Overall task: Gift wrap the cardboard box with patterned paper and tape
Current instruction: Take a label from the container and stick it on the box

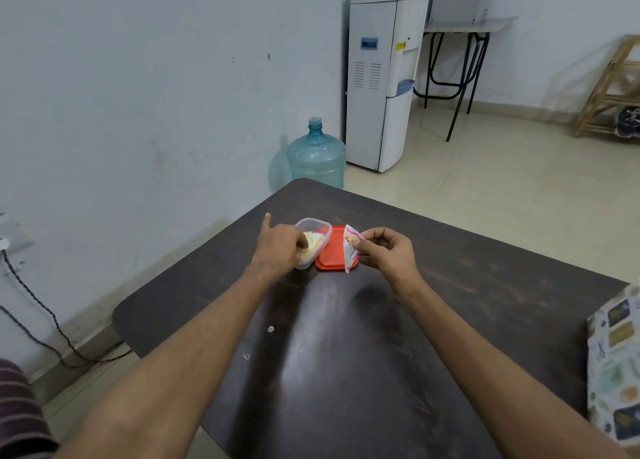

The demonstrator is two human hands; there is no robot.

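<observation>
A box wrapped in patterned paper [614, 361] lies at the table's right edge, partly cut off by the frame. Far across the dark table, a small clear plastic container [308, 226] holds yellowish pieces, with its red lid [330, 251] lying beside it. My left hand [278, 244] reaches into the container with curled fingers and the index finger pointing up; what it grips is hidden. My right hand [384, 251] pinches a small white and pink packet [350, 249] over the red lid. No tape is in view.
The dark table [329, 372] has a few small white specks on it. A blue water jug [317, 155] and a white water dispenser [381, 78] stand beyond the table. A cable runs along the floor at left; a wooden rack stands far right.
</observation>
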